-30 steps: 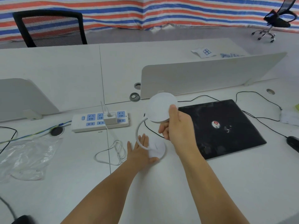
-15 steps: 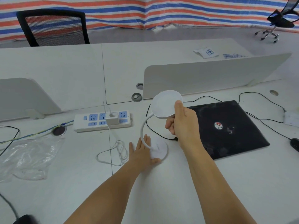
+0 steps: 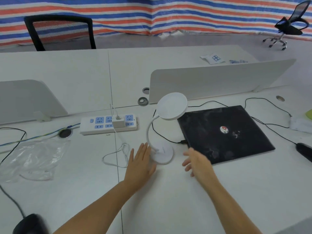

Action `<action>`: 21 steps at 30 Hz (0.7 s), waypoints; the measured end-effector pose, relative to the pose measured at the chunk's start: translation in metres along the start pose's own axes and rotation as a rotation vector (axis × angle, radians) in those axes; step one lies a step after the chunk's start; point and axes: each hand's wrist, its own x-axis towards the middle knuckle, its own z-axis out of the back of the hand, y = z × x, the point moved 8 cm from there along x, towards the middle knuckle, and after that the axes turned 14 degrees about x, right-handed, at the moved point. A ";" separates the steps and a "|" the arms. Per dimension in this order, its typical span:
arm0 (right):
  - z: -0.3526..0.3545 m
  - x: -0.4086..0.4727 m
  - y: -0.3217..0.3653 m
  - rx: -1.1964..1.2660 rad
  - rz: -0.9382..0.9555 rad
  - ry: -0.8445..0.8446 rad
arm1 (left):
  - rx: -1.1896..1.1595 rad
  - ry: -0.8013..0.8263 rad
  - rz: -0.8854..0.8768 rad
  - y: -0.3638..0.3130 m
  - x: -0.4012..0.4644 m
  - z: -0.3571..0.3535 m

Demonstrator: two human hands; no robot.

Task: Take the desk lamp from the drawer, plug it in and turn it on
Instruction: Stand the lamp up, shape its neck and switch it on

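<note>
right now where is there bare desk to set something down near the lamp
Bare desk lies between the two forearms, and right of the right hand below the laptop. Crowded: around the lamp base, with the white cord, power strip and plastic bag leftward.

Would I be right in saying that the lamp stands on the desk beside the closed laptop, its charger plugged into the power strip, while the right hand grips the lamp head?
Not quite: in the head view the right hand is open and off the lamp head, low beside the base. The rest holds: laptop closed, charger in the power strip.
</note>
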 end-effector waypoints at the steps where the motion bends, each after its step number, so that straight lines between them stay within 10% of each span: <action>1: -0.007 -0.003 -0.023 -0.101 0.037 0.004 | 0.019 -0.042 -0.032 -0.004 -0.014 -0.003; 11: -0.049 -0.025 -0.129 -0.877 0.288 0.144 | 0.116 0.157 -0.087 -0.025 -0.074 -0.067; 21: -0.052 0.018 -0.058 -0.802 0.472 0.020 | 0.132 0.123 -0.072 -0.027 -0.074 -0.064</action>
